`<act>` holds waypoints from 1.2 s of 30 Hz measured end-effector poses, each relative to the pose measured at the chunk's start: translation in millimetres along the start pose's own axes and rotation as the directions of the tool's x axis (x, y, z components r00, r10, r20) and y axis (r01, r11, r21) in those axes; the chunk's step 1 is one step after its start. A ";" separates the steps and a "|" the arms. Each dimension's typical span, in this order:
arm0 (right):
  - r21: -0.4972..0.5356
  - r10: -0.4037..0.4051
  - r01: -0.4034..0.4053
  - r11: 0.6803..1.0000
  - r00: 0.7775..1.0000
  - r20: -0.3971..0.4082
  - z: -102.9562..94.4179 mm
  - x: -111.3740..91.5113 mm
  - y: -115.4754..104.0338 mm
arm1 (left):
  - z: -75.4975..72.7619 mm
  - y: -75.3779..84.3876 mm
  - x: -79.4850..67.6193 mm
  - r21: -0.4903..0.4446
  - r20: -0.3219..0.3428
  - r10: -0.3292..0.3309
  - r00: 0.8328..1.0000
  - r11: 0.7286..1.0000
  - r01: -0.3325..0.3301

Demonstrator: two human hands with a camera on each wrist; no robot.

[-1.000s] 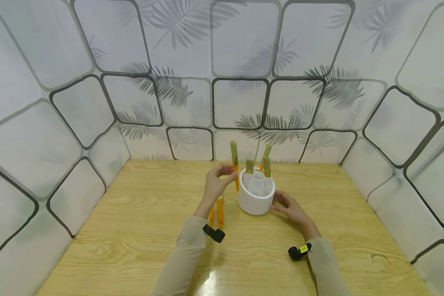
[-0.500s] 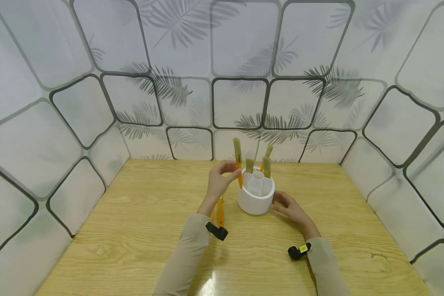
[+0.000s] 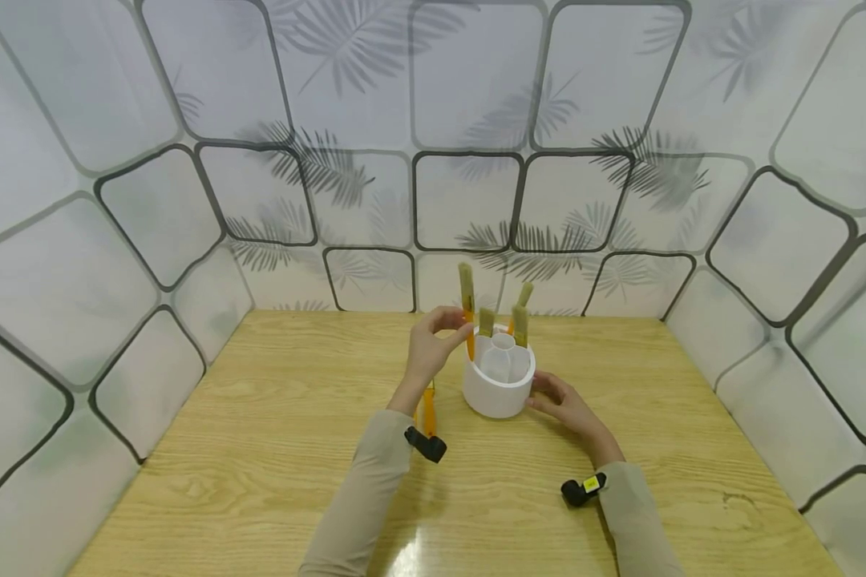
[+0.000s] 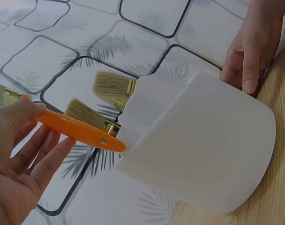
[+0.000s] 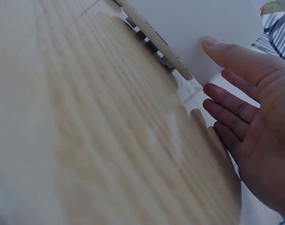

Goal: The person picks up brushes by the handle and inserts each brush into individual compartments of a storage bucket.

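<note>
Between thumb and fingers, my left hand (image 3: 430, 346) pinches a paintbrush (image 4: 79, 129) by its orange handle, bristles up. The handle's lower end is at the left rim of a white round organizer (image 3: 496, 399) with inner dividers. Several brushes stand in the organizer, among them a wide-bristled one (image 3: 487, 322) and another brush (image 3: 520, 324) to its right. At the organizer's right side, my right hand (image 3: 566, 403) has its thumb against the wall, its fingers loosely extended near the base in the right wrist view.
Orange-handled brushes (image 3: 430, 413) lie on the wooden table (image 3: 260, 449) left of the organizer, partly hidden by my left arm. Patterned fabric walls (image 3: 469, 200) stand at the back and both sides. A black camera (image 3: 427, 445) sits on my left cuff.
My left hand has moved right and slightly up with the paintbrush, bringing its handle end from beside the organizer to over the left rim. The right hand stays where it was.
</note>
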State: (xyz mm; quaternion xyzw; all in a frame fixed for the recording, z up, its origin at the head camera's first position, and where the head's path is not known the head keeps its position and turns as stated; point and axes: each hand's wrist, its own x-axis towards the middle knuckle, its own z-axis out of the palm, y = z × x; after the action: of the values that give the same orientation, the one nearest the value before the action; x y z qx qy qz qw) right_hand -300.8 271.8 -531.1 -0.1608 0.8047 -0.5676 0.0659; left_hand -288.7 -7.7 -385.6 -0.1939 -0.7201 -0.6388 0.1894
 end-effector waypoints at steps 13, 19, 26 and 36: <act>-0.013 -0.030 0.030 0.999 0.999 -0.011 -1.4 0.8 5.7 | 10.4 -3.8 2.0 -0.004 -0.036 0.057 0.998 0.998 -0.057; -0.002 -0.002 0.002 1.000 1.000 -0.002 -0.5 -2.7 -7.4 | 11.9 -5.8 1.5 -0.005 -0.017 0.046 0.999 0.999 -0.046; -0.028 -0.055 0.055 0.998 0.998 0.022 1.5 -10.4 -29.3 | 14.5 -9.7 1.2 -0.020 -0.020 0.055 0.998 0.998 -0.055; -0.048 -0.036 0.036 0.998 0.999 0.001 -0.9 -1.2 -0.3 | 16.6 -11.1 -2.3 -0.007 -0.041 0.032 0.999 0.999 -0.033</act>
State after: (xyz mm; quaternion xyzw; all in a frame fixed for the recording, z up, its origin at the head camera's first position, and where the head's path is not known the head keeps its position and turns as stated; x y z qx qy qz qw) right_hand -299.9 272.9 -530.6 -0.1769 0.8149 -0.5495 0.0516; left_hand -292.9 7.4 -398.1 -0.1932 -0.7105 -0.6420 0.2137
